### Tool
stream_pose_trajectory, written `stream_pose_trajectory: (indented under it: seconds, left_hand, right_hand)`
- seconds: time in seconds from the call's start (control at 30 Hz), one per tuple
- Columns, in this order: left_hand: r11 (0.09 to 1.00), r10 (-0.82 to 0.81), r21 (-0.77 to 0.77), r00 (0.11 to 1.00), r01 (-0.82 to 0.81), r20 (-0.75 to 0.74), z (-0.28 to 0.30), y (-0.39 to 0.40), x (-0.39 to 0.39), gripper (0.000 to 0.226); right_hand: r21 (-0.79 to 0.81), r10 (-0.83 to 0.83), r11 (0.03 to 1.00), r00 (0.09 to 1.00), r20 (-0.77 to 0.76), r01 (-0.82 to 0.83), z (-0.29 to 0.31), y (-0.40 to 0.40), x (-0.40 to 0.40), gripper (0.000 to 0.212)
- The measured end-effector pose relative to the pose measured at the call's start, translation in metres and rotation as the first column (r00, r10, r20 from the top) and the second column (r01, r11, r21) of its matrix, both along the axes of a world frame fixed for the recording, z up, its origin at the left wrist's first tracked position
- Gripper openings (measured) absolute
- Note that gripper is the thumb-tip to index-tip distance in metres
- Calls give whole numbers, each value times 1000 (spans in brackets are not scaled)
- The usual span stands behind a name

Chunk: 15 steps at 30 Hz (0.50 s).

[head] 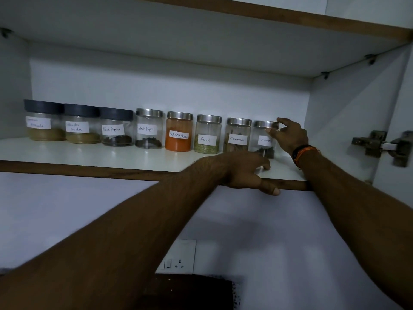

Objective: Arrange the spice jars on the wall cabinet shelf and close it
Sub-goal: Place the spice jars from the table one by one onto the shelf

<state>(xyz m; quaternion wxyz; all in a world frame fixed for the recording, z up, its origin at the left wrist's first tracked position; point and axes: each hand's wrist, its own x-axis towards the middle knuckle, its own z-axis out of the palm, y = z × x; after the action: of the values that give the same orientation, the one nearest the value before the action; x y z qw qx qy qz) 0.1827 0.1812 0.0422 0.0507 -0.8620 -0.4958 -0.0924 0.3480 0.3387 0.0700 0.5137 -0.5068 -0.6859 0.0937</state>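
white shelf point(134, 156) carries eight labelled jars point(179, 134)

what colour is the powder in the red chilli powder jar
Bright orange-red, filling most of the red chilli powder jar under its silver lid; the head view shows it.

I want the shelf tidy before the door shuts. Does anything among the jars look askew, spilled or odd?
Nothing is spilled or tipped; all jars stand upright in one row. One oddity: two jars read Black Pepper, the dark-lidded jar and the steel-lidded jar. The right hand holds the steel-lidded Cloves jar at the row's end.
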Motion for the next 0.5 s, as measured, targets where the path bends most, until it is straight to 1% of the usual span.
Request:
stream_pose_trajectory:
  seconds: [0.07,0.13,0.3,0.4,0.5]
  left_hand:
    - [1000,-1,0,1000,1,5,-1,1,0,77]
    - [1000,-3,0,1000,3,11,-1,1,0,77]
    - [1000,-10,27,1000,10,-12,-2,-1,0,76]
    - [998,-11,57,998,14,-61,-2,-3,0,74]
    - [995,-11,96,994,22,-112,-3,-6,-1,73]
  right_hand:
    - [-20,-28,999,1000,2,28,-1,-6,2,70]
    - [-20,-39,999,999,-4,39,-2,-14,3,71]
    - [13,-23,1000,999,-28,23,-11,-46,7,51]
    - [-27,63,997,988,-144,-67,-16,-71,18,47]
    - [44,82,996,977,-197,-75,-27,-100,28,40]
